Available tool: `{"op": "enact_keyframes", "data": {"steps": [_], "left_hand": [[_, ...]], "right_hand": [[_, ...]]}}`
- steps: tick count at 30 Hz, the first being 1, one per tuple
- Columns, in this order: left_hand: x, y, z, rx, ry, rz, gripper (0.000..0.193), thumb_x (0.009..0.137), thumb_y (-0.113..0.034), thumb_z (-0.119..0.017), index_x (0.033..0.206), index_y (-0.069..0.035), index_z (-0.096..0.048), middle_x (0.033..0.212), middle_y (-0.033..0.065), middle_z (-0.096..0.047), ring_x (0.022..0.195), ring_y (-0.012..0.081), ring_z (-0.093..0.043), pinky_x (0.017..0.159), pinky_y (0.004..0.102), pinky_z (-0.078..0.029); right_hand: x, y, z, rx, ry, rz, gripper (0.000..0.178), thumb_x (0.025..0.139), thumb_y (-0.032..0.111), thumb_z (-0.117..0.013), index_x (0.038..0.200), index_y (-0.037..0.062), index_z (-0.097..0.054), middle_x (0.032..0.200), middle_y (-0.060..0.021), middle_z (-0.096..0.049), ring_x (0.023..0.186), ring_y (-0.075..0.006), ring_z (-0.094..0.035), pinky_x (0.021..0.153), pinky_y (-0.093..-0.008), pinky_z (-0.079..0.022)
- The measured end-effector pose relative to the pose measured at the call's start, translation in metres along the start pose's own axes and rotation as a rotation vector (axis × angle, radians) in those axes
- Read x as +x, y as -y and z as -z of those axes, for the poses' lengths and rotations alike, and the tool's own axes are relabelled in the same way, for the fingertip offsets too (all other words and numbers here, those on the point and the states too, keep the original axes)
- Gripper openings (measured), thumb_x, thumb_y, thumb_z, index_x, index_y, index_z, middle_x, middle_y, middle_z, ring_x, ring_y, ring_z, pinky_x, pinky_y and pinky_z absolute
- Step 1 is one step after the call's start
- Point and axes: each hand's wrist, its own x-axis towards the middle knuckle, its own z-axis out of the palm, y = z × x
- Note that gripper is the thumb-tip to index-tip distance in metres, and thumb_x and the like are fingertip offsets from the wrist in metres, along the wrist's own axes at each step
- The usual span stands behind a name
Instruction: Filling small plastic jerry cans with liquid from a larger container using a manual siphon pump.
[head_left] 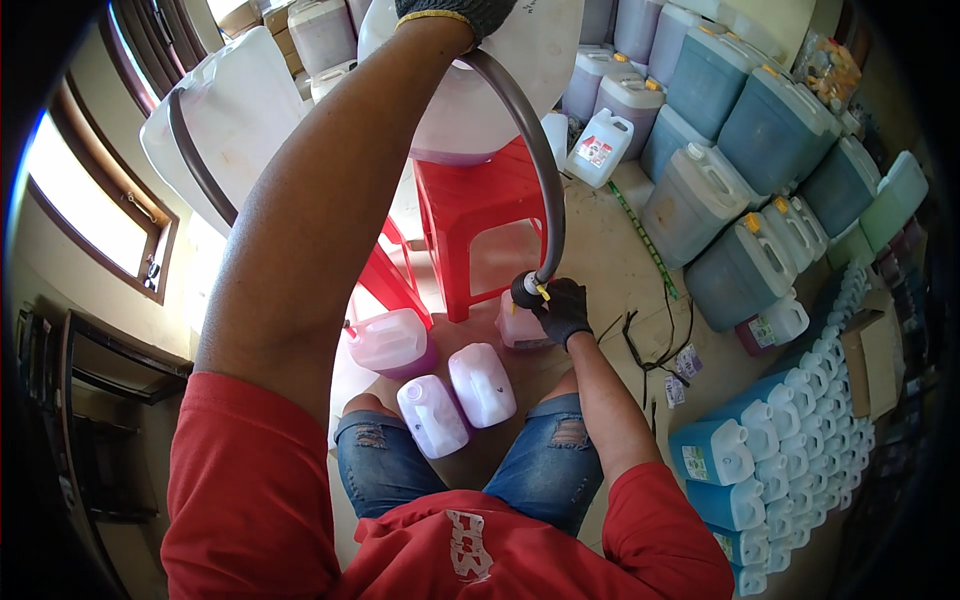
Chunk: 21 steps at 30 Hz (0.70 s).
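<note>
My right hand, in a dark glove, is closed around the lower end of a grey hose, where a yellow-levered valve shows. Directly beneath is a small jerrycan with pink liquid, partly hidden by the hand. High up, my left hand, in a grey knitted glove, reaches to the big translucent container where the hose begins; its fingers run out of the picture. That container rests on a red plastic stool. Between my knees stand a pink-filled jerrycan and two pale purple ones.
Another big white container with a hose stands at left. Large jerrycans crowd the right back. Rows of small blue-filled jugs line the right, beside a cardboard box. Black straps and a green-black strip lie on the floor.
</note>
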Motion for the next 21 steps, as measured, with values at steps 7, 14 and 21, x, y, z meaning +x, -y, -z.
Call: {"op": "enact_keyframes", "data": {"steps": [7, 14, 21], "left_hand": [[0.015, -0.011, -0.008, 0.332, 0.135, 0.238, 0.034, 0.094, -0.039, -0.053, 0.099, -0.014, -0.076, 0.094, 0.0171, -0.077, 0.090, 0.0353, -0.074, 0.093, 0.0522, -0.048], [0.014, -0.001, -0.010, 0.332, 0.086, 0.206, 0.033, 0.093, -0.039, -0.053, 0.097, -0.015, -0.076, 0.094, 0.0173, -0.077, 0.090, 0.0364, -0.074, 0.094, 0.0516, -0.047], [0.016, 0.000, -0.016, 0.298, 0.080, 0.189, 0.031, 0.094, -0.038, -0.054, 0.097, -0.016, -0.076, 0.092, 0.0149, -0.078, 0.088, 0.0342, -0.074, 0.091, 0.0504, -0.047]], "right_hand": [[-0.004, 0.000, 0.002, -0.057, -0.005, -0.019, 0.050, 0.076, 0.035, -0.083, 0.123, 0.0260, -0.070, 0.124, -0.0039, -0.064, 0.129, -0.0269, -0.050, 0.108, -0.0504, -0.035], [-0.001, 0.008, 0.005, -0.019, 0.043, -0.032, 0.051, 0.075, 0.035, -0.082, 0.124, 0.0261, -0.069, 0.126, -0.0033, -0.064, 0.130, -0.0273, -0.049, 0.109, -0.0514, -0.034], [-0.002, 0.014, 0.005, -0.055, 0.043, -0.051, 0.054, 0.076, 0.036, -0.082, 0.127, 0.0261, -0.067, 0.130, -0.0024, -0.063, 0.135, -0.0281, -0.045, 0.112, -0.0546, -0.032]]}}
